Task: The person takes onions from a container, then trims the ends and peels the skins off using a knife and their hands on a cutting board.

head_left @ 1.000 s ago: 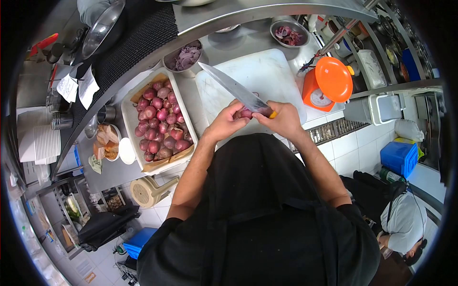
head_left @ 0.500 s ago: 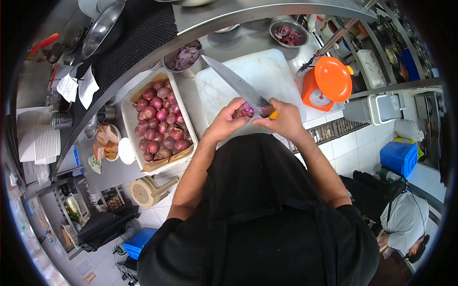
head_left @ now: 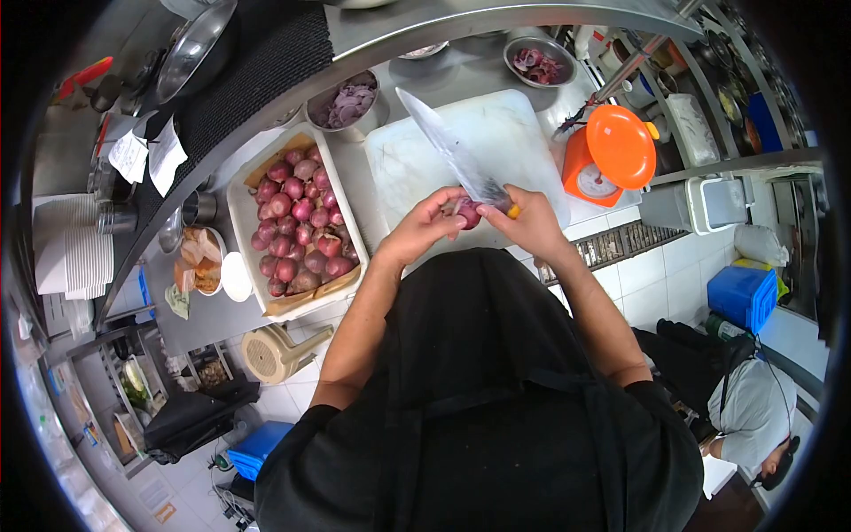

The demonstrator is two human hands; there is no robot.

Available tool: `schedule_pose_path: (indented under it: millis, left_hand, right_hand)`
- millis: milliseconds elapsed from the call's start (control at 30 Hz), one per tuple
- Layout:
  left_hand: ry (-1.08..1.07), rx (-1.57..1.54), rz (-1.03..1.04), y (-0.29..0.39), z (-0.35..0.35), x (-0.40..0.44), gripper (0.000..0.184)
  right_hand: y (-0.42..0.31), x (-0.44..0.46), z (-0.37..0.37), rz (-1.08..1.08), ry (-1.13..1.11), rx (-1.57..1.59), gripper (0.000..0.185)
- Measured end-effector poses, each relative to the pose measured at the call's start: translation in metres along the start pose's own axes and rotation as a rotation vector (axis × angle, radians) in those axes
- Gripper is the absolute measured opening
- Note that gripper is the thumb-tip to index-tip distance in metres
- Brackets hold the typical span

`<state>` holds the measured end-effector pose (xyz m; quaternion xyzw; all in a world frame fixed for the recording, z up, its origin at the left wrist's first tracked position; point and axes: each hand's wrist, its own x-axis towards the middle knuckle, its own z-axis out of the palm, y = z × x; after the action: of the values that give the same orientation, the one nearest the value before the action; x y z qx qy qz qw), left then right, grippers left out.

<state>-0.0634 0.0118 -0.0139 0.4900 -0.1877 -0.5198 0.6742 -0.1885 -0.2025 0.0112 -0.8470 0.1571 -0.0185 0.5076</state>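
A red onion [head_left: 467, 214] is gripped in the fingers of my left hand [head_left: 426, 227], above the near edge of the white cutting board [head_left: 496, 129]. My right hand [head_left: 529, 223] is closed on a large chef's knife [head_left: 448, 146] with a yellow handle, most of which the fingers hide. The blade points up and to the left across the board, its heel end close against the onion. My right thumb reaches to the onion. Left of the board stands a white tray [head_left: 238, 208] of whole red onions.
Beyond the board are a metal container with sliced onion [head_left: 349, 106] and a metal bowl with onion scraps [head_left: 534, 67]. An orange kitchen scale [head_left: 612, 158] stands to the right. A steel shelf edge [head_left: 496, 23] crosses overhead. Another person [head_left: 753, 403] is at lower right.
The knife has swung a little, its tip now farther right and pointing more upward. The onion has turned in my left hand, and my right thumb has moved onto it.
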Motion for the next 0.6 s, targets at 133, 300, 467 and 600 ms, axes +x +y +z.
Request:
schedule_pose_path:
  millis: [133,300,467,600]
  left_hand:
    - [-0.09,-0.354,-0.102,-0.014,-0.01,0.003,0.041]
    - [-0.102,-0.426,-0.097,-0.012,-0.004,0.002,0.042]
    - [-0.041,-0.416,-0.053,-0.017,-0.005,0.002,0.041]
    - [0.176,-0.462,-0.041,-0.011,0.003,0.004,0.041]
  right_hand:
    - [0.002,0.0,0.003,0.026,-0.005,0.099,0.044]
    - [0.0,0.001,0.008,0.04,0.035,0.149,0.042]
    - [0.01,0.0,0.01,0.028,0.022,0.168,0.037]
    - [-0.011,-0.007,0.001,0.035,0.0,0.193,0.03]
